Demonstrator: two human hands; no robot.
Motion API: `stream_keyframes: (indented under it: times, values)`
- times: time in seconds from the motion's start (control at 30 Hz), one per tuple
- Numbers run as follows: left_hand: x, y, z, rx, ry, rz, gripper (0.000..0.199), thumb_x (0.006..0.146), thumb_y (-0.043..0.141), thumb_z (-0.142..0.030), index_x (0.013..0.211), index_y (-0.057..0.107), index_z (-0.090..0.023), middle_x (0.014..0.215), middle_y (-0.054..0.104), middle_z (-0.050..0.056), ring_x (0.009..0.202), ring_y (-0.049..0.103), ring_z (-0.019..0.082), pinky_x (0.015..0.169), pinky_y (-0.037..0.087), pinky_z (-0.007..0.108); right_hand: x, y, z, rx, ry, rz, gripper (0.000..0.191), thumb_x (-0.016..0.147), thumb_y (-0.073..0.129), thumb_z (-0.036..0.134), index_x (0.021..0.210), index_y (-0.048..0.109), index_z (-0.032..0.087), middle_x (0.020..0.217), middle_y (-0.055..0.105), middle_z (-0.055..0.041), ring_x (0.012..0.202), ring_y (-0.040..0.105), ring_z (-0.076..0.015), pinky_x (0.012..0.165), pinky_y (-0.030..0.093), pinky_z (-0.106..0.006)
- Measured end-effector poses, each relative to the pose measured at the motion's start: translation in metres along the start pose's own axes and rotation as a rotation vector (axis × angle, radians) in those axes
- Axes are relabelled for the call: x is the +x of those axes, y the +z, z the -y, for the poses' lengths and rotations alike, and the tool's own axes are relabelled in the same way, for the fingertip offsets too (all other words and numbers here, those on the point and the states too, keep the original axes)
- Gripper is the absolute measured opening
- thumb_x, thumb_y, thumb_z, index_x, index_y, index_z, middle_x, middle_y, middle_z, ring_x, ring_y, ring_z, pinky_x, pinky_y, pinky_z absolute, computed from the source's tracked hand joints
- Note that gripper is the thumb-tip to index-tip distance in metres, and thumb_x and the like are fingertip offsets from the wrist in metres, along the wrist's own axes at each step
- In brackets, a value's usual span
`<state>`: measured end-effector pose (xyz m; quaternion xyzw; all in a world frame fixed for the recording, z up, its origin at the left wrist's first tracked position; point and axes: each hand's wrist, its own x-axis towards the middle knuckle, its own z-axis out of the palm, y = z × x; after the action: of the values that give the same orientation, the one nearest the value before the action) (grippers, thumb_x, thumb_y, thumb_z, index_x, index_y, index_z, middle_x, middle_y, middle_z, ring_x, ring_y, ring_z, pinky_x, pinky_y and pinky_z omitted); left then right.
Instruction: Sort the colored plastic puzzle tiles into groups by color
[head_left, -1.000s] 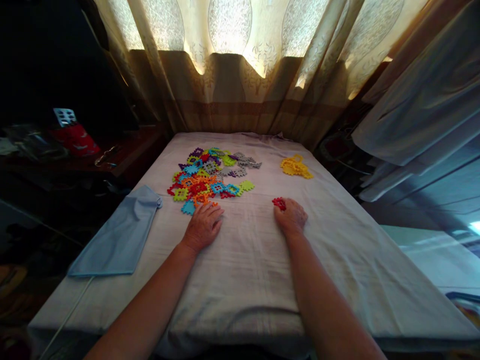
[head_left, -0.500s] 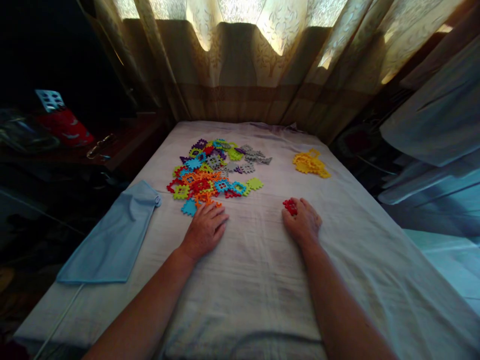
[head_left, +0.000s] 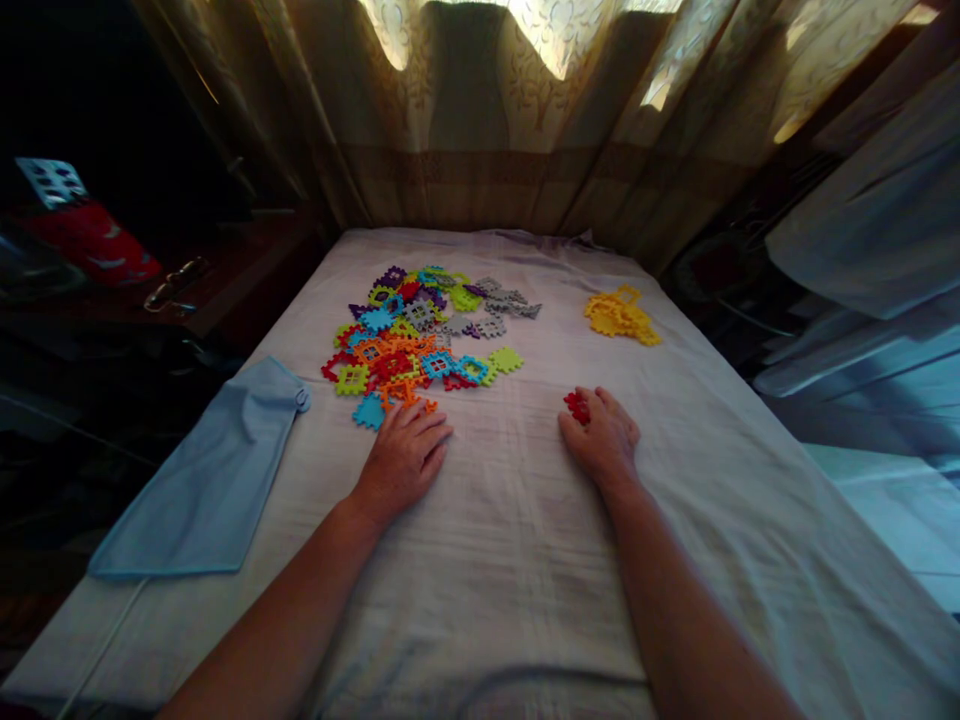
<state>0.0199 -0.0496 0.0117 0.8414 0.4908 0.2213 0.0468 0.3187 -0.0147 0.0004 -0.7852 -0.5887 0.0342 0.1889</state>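
Note:
My left hand [head_left: 403, 455] lies flat on the sheet with its fingers spread a little, the fingertips at the near edge of a mixed pile of notched plastic pieces. An orange piece [head_left: 403, 389] and a blue piece [head_left: 369, 411] are closest to it. On the right, my right hand [head_left: 602, 432] has its fingers closed on a red piece [head_left: 576, 405], which shows between thumb and index finger. Red, green, purple, blue and grey pieces [head_left: 420, 314] make up the pile. A separate heap of yellow pieces [head_left: 621, 315] lies beyond my right hand.
A light blue cloth bag [head_left: 206, 480] with a white cord lies at the left edge of the sheet-covered surface [head_left: 510, 560]. A dark side table [head_left: 225, 275] holds a red item [head_left: 112, 245] at the left. Curtains [head_left: 465, 140] hang behind, and fabric [head_left: 862, 230] hangs at the right.
The camera view has tilted down slightly and shifted. Both hands stay in nearly the same places, with the red piece still in my right hand.

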Motion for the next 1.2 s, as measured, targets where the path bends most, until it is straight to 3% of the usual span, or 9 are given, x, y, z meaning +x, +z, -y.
stream_keyframes:
  times: [0.6, 0.9, 1.03, 1.2]
  values:
    - [0.000, 0.003, 0.001, -0.014, -0.014, 0.013, 0.031, 0.091, 0.051, -0.028, 0.117, 0.069, -0.026, 0.128, 0.067, 0.007, 0.128, 0.052, 0.029, 0.116, 0.027, 0.059, 0.000, 0.001, -0.002, -0.023, -0.022, 0.000, 0.048, 0.086, 0.052, 0.036, 0.132, 0.058, 0.020, 0.140, 0.052, -0.0150, 0.131, 0.046, -0.0290, 0.109, 0.032, -0.050]
    - [-0.001, 0.005, 0.000, -0.027, -0.018, -0.013, 0.029, 0.091, 0.053, -0.027, 0.115, 0.069, -0.026, 0.128, 0.067, 0.006, 0.127, 0.053, 0.028, 0.116, 0.027, 0.059, -0.002, 0.003, -0.002, 0.012, -0.024, -0.087, 0.047, 0.085, 0.051, 0.034, 0.129, 0.060, 0.018, 0.140, 0.053, -0.0155, 0.128, 0.048, -0.0291, 0.108, 0.034, -0.050]
    - [0.000, 0.004, 0.000, -0.046, -0.022, -0.021, 0.028, 0.091, 0.054, -0.026, 0.114, 0.069, -0.026, 0.126, 0.068, 0.007, 0.126, 0.054, 0.028, 0.116, 0.028, 0.059, -0.003, 0.000, 0.016, 0.054, -0.143, -0.155, 0.041, 0.086, 0.051, 0.029, 0.124, 0.063, 0.018, 0.141, 0.053, -0.0144, 0.133, 0.044, -0.0284, 0.110, 0.032, -0.049]
    - [0.000, 0.005, 0.001, -0.100, -0.029, -0.051, 0.026, 0.090, 0.054, -0.026, 0.110, 0.071, -0.026, 0.123, 0.069, 0.007, 0.125, 0.055, 0.027, 0.117, 0.026, 0.060, 0.003, 0.008, 0.069, 0.133, -0.442, -0.091, 0.034, 0.086, 0.055, 0.026, 0.118, 0.068, 0.023, 0.139, 0.057, -0.0103, 0.131, 0.047, -0.0263, 0.110, 0.034, -0.046]
